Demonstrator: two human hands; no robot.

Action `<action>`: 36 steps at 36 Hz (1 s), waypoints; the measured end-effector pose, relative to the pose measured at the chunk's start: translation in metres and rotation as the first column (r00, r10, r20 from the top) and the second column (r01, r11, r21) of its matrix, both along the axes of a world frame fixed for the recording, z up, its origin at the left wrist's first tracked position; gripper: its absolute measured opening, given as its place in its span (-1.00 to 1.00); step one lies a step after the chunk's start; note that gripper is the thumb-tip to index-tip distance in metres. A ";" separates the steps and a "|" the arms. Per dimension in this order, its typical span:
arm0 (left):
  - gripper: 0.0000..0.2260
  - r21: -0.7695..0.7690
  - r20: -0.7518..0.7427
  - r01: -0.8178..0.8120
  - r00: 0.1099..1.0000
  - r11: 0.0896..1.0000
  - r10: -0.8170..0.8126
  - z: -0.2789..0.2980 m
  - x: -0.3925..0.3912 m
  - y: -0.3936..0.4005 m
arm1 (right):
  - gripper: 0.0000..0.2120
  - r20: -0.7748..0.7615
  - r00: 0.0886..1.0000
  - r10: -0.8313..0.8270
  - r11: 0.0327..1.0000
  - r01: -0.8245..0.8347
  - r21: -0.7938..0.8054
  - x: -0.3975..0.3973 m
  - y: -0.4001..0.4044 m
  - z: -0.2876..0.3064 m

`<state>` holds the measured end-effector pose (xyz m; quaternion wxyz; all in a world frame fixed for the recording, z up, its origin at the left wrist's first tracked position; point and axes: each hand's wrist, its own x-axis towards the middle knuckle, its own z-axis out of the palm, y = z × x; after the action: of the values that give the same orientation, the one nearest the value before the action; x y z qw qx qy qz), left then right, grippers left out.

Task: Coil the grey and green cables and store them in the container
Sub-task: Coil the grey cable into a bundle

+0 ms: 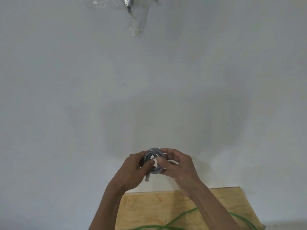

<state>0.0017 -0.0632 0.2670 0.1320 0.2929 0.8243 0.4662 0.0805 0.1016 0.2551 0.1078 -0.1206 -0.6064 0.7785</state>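
A pale plywood table (149,206) fills the lower part of the view – its far edge meets the wall – and a green cable (181,217) lies loose across it in uncoiled, crossing strands.

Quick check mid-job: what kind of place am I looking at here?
Probably a plain indoor room with a makeshift work spot: a bare pale wall, a plywood tabletop with the green cable on it, and taped plastic up the wall.

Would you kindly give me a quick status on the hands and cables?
Left hand, right hand both gripping coiled grey cable. Green cable loose on wooden table. Container not in view.
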 end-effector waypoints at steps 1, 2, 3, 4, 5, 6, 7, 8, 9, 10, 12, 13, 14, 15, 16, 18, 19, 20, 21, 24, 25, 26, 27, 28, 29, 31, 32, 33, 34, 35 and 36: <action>-0.84 -0.015 -0.020 -0.023 1.000 1.000 0.022 -0.001 0.000 0.002 | -0.66 -0.008 1.000 0.013 1.000 -0.013 0.004 0.000 0.002 0.000; -0.84 -0.030 -0.033 -0.042 0.999 0.999 0.041 -0.002 0.000 0.003 | -0.65 -0.017 1.000 0.022 1.000 -0.021 0.019 -0.001 0.003 0.000; -0.83 -0.043 -0.040 -0.061 0.997 0.997 0.060 -0.003 0.000 0.005 | -0.64 -0.027 0.999 0.024 0.999 -0.023 0.040 -0.002 0.003 -0.001; -0.82 -0.062 -0.046 -0.088 0.995 0.994 0.085 -0.004 0.001 0.008 | -0.62 -0.038 0.999 0.018 0.998 -0.016 0.061 -0.002 0.004 -0.002; -0.81 -0.074 -0.054 -0.117 0.992 0.990 0.113 -0.005 0.002 0.012 | -0.59 -0.053 0.999 0.012 0.996 -0.007 0.084 -0.002 0.005 -0.004; -0.79 -0.077 -0.060 -0.143 0.988 0.987 0.139 -0.005 0.002 0.013 | -0.57 -0.065 0.998 0.007 0.992 0.001 0.125 -0.002 0.004 -0.005; -0.78 -0.071 -0.060 -0.162 0.986 0.984 0.158 -0.006 0.002 0.013 | -0.55 -0.069 0.998 0.008 0.982 0.006 0.188 -0.003 0.001 -0.007; -0.76 -0.066 -0.051 -0.180 0.983 0.982 0.177 -0.007 0.002 0.014 | -0.53 -0.068 0.998 0.012 0.966 0.006 0.260 -0.002 0.000 -0.010; -0.76 -0.065 -0.038 -0.199 0.980 0.978 0.197 -0.008 0.004 0.016 | -0.53 -0.071 0.997 0.011 0.949 0.012 0.316 -0.002 -0.002 -0.012; -0.75 -0.074 -0.042 -0.221 0.975 0.973 0.218 -0.008 0.005 0.017 | -0.54 -0.081 0.997 -0.003 0.939 0.030 0.343 -0.001 -0.004 -0.013; -0.72 -0.086 -0.081 -0.254 0.966 0.963 0.247 -0.007 0.008 0.019 | -0.60 -0.118 0.991 -0.068 0.945 0.102 0.312 -0.001 -0.008 -0.016; -0.70 -0.081 -0.092 -0.267 0.961 0.960 0.260 -0.007 0.010 0.021 | -0.64 -0.133 0.985 -0.110 0.950 0.144 0.278 -0.002 -0.010 -0.017; -0.69 -0.074 -0.087 -0.280 0.958 0.957 0.273 -0.007 0.012 0.023 | -0.69 -0.142 0.978 -0.150 0.953 0.182 0.244 -0.001 -0.011 -0.018; -0.68 -0.057 -0.069 -0.287 0.957 0.956 0.283 -0.006 0.014 0.023 | -0.73 -0.147 0.972 -0.185 0.951 0.215 0.221 -0.002 -0.014 -0.019; -0.67 -0.042 -0.044 -0.292 0.956 0.955 0.290 -0.006 0.016 0.022 | -0.76 -0.149 0.965 -0.217 0.946 0.245 0.211 -0.003 -0.017 -0.021; -0.67 -0.010 0.000 -0.311 0.950 0.950 0.311 -0.008 0.020 0.023 | -0.79 -0.147 0.958 -0.248 0.941 0.274 0.200 -0.003 -0.018 -0.024; -0.67 0.014 0.034 -0.329 0.944 0.944 0.329 -0.010 0.021 0.021 | -0.79 -0.130 0.960 -0.247 0.948 0.267 0.172 -0.003 -0.020 -0.025; -0.68 0.045 0.075 -0.350 0.935 0.936 0.346 -0.011 0.022 0.019 | -0.79 -0.098 0.966 -0.239 0.961 0.250 0.118 -0.004 -0.022 -0.026; -0.69 0.065 0.114 -0.368 0.926 0.928 0.359 -0.012 0.023 0.020 | -0.78 -0.069 0.972 -0.224 0.972 0.228 0.057 -0.004 -0.022 -0.027; -0.71 0.074 0.139 -0.396 0.913 0.915 0.384 -0.018 0.023 0.017 | -0.80 -0.049 0.976 -0.211 0.975 0.214 0.061 -0.002 -0.026 -0.028; -0.71 0.069 0.147 -0.402 0.909 0.913 0.389 -0.019 0.023 0.015 | -0.82 -0.075 0.972 -0.223 0.960 0.232 0.158 -0.001 -0.027 -0.029; -0.70 0.077 0.165 -0.405 0.906 0.911 0.389 -0.020 0.023 0.015 | -0.82 -0.108 0.968 -0.227 0.928 0.249 0.279 0.001 -0.029 -0.028; -0.69 0.083 0.181 -0.408 0.903 0.909 0.389 -0.021 0.023 0.014 | -0.79 -0.148 0.962 -0.230 0.876 0.271 0.398 0.002 -0.030 -0.027; -0.68 0.087 0.183 -0.410 0.902 0.908 0.390 -0.021 0.023 0.014 | -0.75 -0.202 0.952 -0.231 0.826 0.301 0.477 0.004 -0.031 -0.026; -0.68 0.073 0.165 -0.410 0.904 0.909 0.395 -0.021 0.024 0.015 | -0.74 -0.259 0.940 -0.222 0.772 0.331 0.542 0.004 -0.031 -0.027; -0.67 0.041 0.088 -0.411 0.909 0.911 0.406 -0.019 0.025 0.017 | -0.81 -0.357 0.917 -0.180 0.643 0.385 0.663 0.003 -0.029 -0.030; -0.67 0.041 0.058 -0.407 0.913 0.912 0.405 -0.018 0.025 0.016 | -0.84 -0.369 0.916 -0.156 0.596 0.385 0.705 0.003 -0.029 -0.032; -0.67 0.045 0.045 -0.399 0.916 0.916 0.398 -0.017 0.026 0.017 | -0.84 -0.358 0.923 -0.141 0.575 0.370 0.729 0.002 -0.028 -0.032; -0.67 0.050 0.047 -0.392 0.920 0.919 0.390 -0.018 0.025 0.017 | -0.83 -0.332 0.934 -0.130 0.577 0.344 0.741 0.001 -0.027 -0.033; -0.67 0.053 0.059 -0.386 0.922 0.921 0.383 -0.019 0.025 0.016 | -0.81 -0.304 0.945 -0.117 0.584 0.313 0.749 0.000 -0.026 -0.031; -0.67 0.052 0.070 -0.383 0.923 0.922 0.379 -0.021 0.024 0.016 | -0.78 -0.275 0.955 -0.109 0.593 0.285 0.753 0.000 -0.025 -0.030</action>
<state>0.0259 -0.0475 0.2464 0.0533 0.1174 0.8456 0.5180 0.0803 0.0768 0.2247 0.2956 -0.0490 -0.8539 0.4256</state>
